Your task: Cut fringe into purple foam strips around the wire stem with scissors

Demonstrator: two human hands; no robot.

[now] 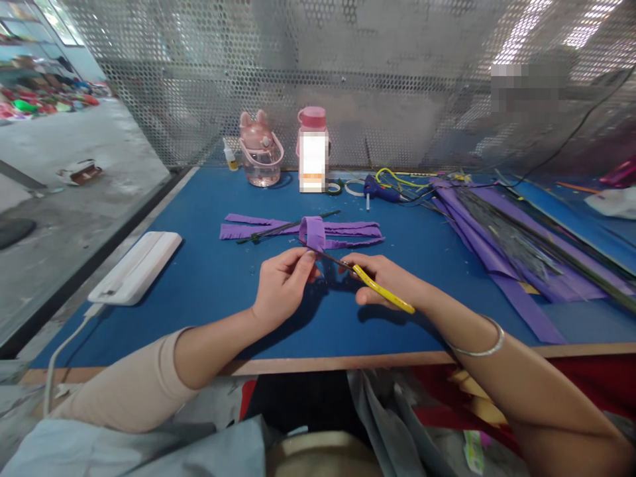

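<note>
My left hand (287,285) pinches the lower end of a curled purple strip (314,232) with thumb and fingers. In my right hand (392,278) is a pair of scissors (382,289) with yellow handles, seen nearly edge-on. Their dark blades point left and lie at the strip's lower edge, close to my left fingertips. Whether the blades are apart cannot be made out. Just beyond my hands, fringed purple strips (243,230) lie flat on the table, with thin dark green stems (278,228) across them.
On the blue table (218,278), a white power bank (136,268) with a cable lies left. A pink jug (262,156), a pink-capped bottle (314,118), tape (334,188) and a blue glue gun (382,189) stand or lie at the back. Purple sheets (517,265) lie right, before a perforated metal panel (397,86).
</note>
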